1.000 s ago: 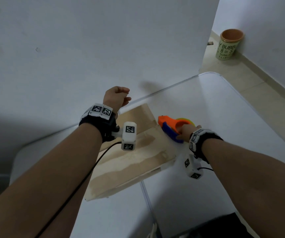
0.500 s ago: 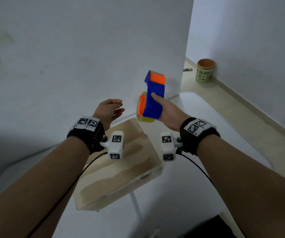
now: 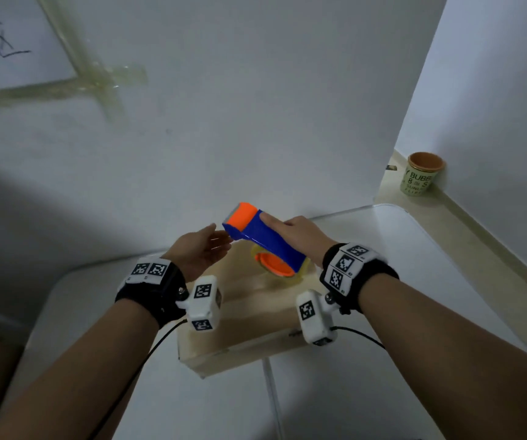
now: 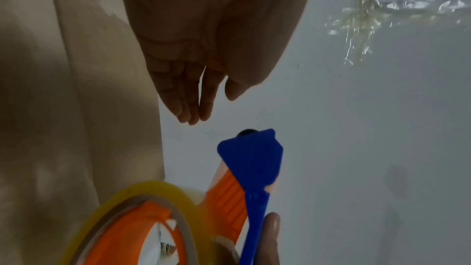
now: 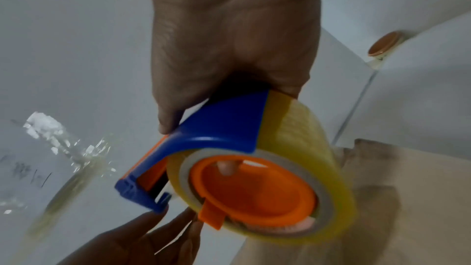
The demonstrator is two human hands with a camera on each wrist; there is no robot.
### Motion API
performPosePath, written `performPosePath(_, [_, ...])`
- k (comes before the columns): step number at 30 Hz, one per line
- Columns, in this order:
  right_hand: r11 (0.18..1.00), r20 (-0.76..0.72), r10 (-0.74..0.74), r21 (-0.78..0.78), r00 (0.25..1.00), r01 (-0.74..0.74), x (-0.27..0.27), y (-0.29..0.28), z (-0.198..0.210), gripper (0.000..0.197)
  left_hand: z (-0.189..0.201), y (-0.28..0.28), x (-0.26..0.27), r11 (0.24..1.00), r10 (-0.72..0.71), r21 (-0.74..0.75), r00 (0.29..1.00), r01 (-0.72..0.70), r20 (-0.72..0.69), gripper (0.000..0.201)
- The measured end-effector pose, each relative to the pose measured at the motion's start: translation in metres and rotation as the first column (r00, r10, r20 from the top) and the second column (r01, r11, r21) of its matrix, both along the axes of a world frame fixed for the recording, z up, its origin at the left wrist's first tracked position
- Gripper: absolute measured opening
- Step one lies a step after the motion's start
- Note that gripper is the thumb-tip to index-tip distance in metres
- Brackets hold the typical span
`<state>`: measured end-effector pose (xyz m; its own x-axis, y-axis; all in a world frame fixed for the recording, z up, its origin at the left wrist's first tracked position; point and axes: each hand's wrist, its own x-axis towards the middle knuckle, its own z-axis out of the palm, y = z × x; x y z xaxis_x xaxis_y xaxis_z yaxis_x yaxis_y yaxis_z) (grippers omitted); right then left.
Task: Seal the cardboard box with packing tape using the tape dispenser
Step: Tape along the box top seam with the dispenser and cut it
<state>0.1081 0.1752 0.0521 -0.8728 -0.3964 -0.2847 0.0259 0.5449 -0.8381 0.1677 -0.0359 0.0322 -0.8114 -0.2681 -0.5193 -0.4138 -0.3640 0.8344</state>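
My right hand [image 3: 294, 231] grips the blue and orange tape dispenser [image 3: 263, 239] and holds it in the air above the cardboard box [image 3: 246, 325]. The dispenser [image 5: 216, 148] carries a roll of yellowish clear tape [image 5: 305, 128] on an orange hub. Its blade end points left toward my left hand [image 3: 203, 250]. My left hand [image 4: 201, 88] is open with straight fingers, its fingertips right at the dispenser's blue front edge [image 4: 252, 148]. The flat box lies on the white table [image 3: 414, 265], with strips of tape across its top.
A white wall [image 3: 256, 106] rises right behind the table. A sheet of paper [image 3: 11, 42] is taped to it at the upper left. A green paper cup [image 3: 421, 177] stands on the floor at the right. A cable runs from my left wrist camera.
My right hand has swung the dispenser from upright to lying sideways, lower and nearer the box. My left hand has moved right, up to its blade end.
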Motion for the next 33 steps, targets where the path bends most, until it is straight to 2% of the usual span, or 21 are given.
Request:
performPosePath(3, [0.976, -0.021, 0.148, 0.164, 0.989, -0.142, 0.003, -0.013, 0.003, 0.065, -0.001, -0.01, 0.015, 0.995, 0.044, 0.089, 0.999, -0.043, -0.008, 0.035])
performPosePath(5, [0.947, -0.037, 0.225, 0.245, 0.974, -0.21, 0.006, -0.02, 0.003, 0.067, -0.001, -0.015, 0.024, 0.995, 0.007, 0.104, 1.0, -0.006, -0.006, 0.032])
performPosePath(10, [0.895, -0.045, 0.33, 0.332, 0.943, -0.297, 0.015, -0.035, -0.006, 0.074, -0.017, -0.026, 0.044, 0.996, -0.087, 0.016, 0.996, 0.087, -0.002, 0.022])
performPosePath(17, [0.82, -0.067, 0.441, 0.437, 0.895, -0.371, 0.026, -0.054, -0.013, 0.065, -0.046, -0.036, 0.062, 0.991, -0.055, -0.119, 0.998, 0.058, 0.025, 0.016])
performPosePath(22, [0.751, -0.046, 0.469, 0.546, 0.882, -0.371, 0.032, -0.069, -0.017, 0.061, -0.063, -0.044, 0.071, 0.985, -0.041, -0.17, 0.999, 0.04, -0.006, 0.011])
performPosePath(29, [0.724, -0.051, 0.478, 0.588, 0.877, -0.361, 0.036, -0.081, -0.035, 0.063, -0.074, -0.056, 0.084, 0.967, -0.018, -0.254, 1.0, 0.014, -0.011, 0.015])
performPosePath(31, [0.741, -0.042, 0.448, 0.576, 0.893, -0.345, 0.036, -0.082, -0.042, 0.062, -0.078, -0.062, 0.087, 0.931, 0.068, -0.354, 0.996, -0.084, -0.058, 0.016])
performPosePath(33, [0.768, -0.04, 0.406, 0.557, 0.913, -0.317, 0.034, -0.082, -0.045, 0.062, -0.085, -0.071, 0.092, 0.846, 0.15, -0.51, 0.987, -0.156, -0.053, 0.018])
